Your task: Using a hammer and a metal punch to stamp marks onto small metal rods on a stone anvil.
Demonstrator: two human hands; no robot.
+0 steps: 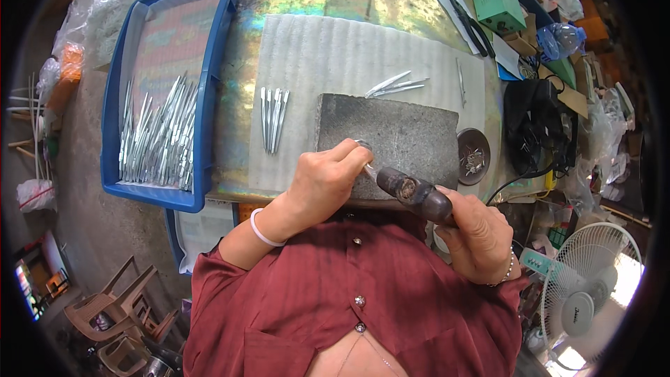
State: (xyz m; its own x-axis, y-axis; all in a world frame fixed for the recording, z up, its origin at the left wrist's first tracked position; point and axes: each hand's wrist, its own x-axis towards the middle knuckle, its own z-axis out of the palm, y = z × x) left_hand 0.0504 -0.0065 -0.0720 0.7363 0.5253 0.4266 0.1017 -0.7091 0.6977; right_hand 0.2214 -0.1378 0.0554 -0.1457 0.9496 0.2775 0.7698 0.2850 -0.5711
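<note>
My right hand (481,237) is closed around a hammer (427,199) with a dark, rounded metal head. The hammer's handle is mostly hidden by the hand. My left hand (324,178) pinches a slim silvery metal piece (370,172) at the near edge of a grey stone block (391,122), close to the hammer head. Most of that piece is covered by fingers and hammer. Left of the block lies a row of slim silvery metal pieces (273,120). Beyond its far edge, several loose metal pieces (396,86) lie at angles.
A white foam sheet (307,49) lies under the block. At left, a blue tray (206,91) contains many slim metal pieces. A round dark dish (485,173) with tiny metal parts sits right of the block. Pliers (471,26), a green box (497,0) and a fan (590,293) are farther right.
</note>
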